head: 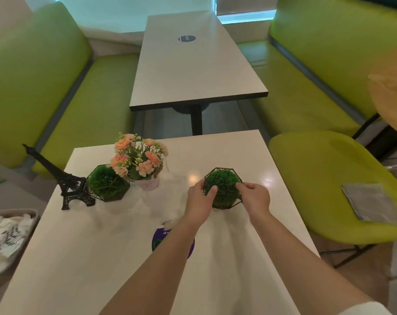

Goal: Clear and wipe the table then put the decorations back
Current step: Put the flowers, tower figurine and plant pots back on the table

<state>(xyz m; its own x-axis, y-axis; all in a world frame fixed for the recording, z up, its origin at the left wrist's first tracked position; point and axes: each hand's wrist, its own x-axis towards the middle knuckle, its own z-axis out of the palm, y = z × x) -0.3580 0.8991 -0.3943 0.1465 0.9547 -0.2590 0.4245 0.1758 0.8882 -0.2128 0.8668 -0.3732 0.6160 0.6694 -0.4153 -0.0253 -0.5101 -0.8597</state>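
Gripped between left hand [198, 197] and right hand [255, 196], round green moss ball in hexagonal wire frame [222, 188], right of centre on white surface [102, 246], equally near both.

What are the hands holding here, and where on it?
Both hands, left hand and right hand, grip the right-side grass ball in its wire frame by opposite sides, on the table.

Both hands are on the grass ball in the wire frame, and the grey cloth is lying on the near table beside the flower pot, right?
Not quite. In the head view both hands, left and right, do hold the grass ball, but the grey cloth lies on the green chair to the right, not on the near table beside the flower pot.
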